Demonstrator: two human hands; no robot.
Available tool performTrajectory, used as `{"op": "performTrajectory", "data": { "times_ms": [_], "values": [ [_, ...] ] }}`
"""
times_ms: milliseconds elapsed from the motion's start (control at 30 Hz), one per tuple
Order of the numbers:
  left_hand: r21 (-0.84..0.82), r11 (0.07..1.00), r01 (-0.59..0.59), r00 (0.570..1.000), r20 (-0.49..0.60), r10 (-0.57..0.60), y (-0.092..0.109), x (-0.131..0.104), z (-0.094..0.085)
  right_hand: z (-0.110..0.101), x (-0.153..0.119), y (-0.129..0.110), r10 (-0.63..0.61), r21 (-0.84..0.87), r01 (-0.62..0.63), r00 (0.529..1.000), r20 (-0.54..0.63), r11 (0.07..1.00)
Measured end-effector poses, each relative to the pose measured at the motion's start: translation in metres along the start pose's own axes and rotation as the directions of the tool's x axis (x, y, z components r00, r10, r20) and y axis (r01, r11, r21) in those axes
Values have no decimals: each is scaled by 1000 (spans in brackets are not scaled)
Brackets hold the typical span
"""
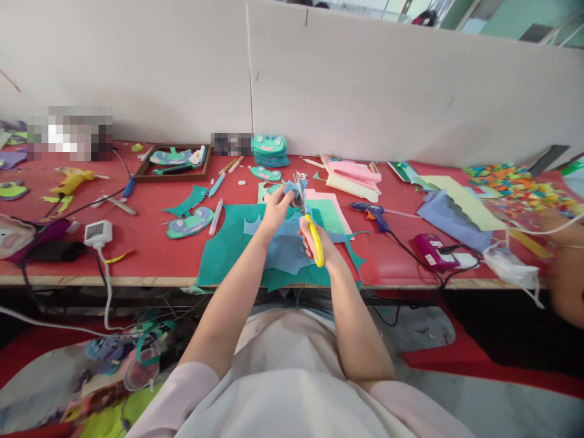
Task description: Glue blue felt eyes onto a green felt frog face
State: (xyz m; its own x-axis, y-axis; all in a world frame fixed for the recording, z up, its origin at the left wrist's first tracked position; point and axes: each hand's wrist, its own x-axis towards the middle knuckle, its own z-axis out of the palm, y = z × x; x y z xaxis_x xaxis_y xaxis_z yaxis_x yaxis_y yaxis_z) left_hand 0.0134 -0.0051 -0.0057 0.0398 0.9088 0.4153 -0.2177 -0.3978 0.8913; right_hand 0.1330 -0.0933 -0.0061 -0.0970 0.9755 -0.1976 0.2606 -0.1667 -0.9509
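My left hand [277, 208] is closed on a small piece of blue felt [291, 188], holding it up over the table. Yellow-handled scissors [314, 240] are in my right hand [319, 238], their blades pointing away from me and beside the blue piece. Beneath both hands lie a larger jagged blue felt sheet [285, 252] and a dark green felt sheet [228, 243]. A pale green sheet [331, 213] and a pink one lie just beyond. Whether the blades touch the felt is too small to tell.
A hot glue gun [371, 213] and purple power strip [435, 250] with cables lie right. Left are a wooden tray [173, 177], pens and a white device [98, 233]. Stacked felt faces [271, 151] stand by the wall. Another person's arm [566, 267] shows at the far right.
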Motion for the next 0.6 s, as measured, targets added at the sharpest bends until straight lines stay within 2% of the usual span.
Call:
{"op": "performTrajectory", "data": {
  "times_ms": [233,600],
  "values": [
    [2,999,-49,997,63,49,2,0,-4,-1,-4,-4,-52,20,51,998,46,999],
    [5,1000,-24,996,87,23,2,2,-7,-3,0,-3,-66,-3,67,997,43,998]
  ]
}}
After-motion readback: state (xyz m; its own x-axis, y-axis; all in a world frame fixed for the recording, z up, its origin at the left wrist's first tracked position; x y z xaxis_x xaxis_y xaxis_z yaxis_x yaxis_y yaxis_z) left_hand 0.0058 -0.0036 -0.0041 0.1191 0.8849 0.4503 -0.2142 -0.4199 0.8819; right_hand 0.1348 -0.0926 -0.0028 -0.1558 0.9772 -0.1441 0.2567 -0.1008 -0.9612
